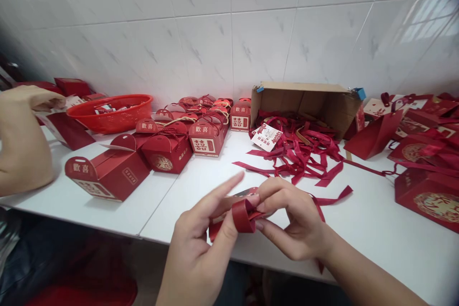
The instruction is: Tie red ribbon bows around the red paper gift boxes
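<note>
Near the table's front edge, my left hand (pixel 201 239) grips a small red card piece (pixel 245 216) between thumb and fingers, its index finger stretched up and away. A strip of that card curls round in a loop between the two hands. Pinched on the card's right side are the thumb and fingertips of my right hand (pixel 292 217). A dark red ribbon (pixel 335 198) passes behind the right hand; one end lies on the table and another hangs below the wrist. The fingers hide much of the card's shape.
An open cardboard box (pixel 304 87) on its side spills ribbons (pixel 304 153), with a white tag (pixel 267 137) on them. Several red gift boxes (pixel 208 138) stand left; more boxes (pixel 430 196) sit right. Behind is a red basin (pixel 111 114). Far left is another person's arm (pixel 25 148).
</note>
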Demonstrator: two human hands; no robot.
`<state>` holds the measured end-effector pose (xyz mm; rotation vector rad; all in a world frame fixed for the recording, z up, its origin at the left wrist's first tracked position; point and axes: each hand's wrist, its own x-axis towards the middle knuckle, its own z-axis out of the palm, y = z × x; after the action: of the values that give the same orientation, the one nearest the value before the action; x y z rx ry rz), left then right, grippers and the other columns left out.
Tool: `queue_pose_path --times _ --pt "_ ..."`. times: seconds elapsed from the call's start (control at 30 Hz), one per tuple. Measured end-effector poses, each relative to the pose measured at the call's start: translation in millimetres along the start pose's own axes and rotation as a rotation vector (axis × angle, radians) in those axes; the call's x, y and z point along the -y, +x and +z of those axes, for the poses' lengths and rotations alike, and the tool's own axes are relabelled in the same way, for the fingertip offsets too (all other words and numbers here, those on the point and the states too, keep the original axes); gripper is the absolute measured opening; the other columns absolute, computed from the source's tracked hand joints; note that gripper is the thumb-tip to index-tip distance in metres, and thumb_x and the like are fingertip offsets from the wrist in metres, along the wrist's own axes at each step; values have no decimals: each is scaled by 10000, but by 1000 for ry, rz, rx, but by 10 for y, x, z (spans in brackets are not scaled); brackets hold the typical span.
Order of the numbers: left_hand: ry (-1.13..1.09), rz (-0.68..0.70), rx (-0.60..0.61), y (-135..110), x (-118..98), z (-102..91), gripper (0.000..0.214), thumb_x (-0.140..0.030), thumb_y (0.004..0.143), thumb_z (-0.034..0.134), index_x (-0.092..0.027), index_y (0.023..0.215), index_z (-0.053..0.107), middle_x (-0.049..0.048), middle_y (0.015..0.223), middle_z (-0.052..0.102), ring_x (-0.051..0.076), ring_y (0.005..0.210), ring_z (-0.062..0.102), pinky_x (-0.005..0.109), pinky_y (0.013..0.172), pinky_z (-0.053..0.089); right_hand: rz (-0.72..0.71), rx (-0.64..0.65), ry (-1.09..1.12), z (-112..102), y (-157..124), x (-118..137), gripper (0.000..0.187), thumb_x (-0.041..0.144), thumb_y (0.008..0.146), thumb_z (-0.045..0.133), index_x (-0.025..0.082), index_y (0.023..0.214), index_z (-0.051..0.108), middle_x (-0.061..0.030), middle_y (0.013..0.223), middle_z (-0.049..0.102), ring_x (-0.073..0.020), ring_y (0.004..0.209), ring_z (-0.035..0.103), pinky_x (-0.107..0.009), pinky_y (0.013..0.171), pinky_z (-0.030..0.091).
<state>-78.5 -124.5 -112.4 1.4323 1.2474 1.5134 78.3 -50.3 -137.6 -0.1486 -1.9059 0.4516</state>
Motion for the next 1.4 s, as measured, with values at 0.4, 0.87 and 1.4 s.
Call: queue_pose_path --times 0.4,0.87,1.4 --pt "-142 75 -81 -30 1 94 478 -193 796 632 -241 1242 470 16 801 668 149 732 651 216 668 555 -3 -28 -42 9 -24 -32 244 54 775 609 185 974 555 -84 897 617 -178 808 630 -299 640 562" --pt "-65 241 -50 41 80 43 578 -94 776 627 -232 1301 428 1 722 675 167 762 654 273 744 557 -19 -21 -79 35 -40 -87 212 60 807 579 205 961 555 -72 887 618 -191 839 616 -367 720 552" --pt "-132 221 43 64 109 24 621 -81 783 643 -337 1310 437 -1 803 573 191 905 648 355 864 548 -40 -20 -52 13 -46 -82 262 11 793 563 198 973 532 -64 855 585 -176 790 577 -338 667 531"
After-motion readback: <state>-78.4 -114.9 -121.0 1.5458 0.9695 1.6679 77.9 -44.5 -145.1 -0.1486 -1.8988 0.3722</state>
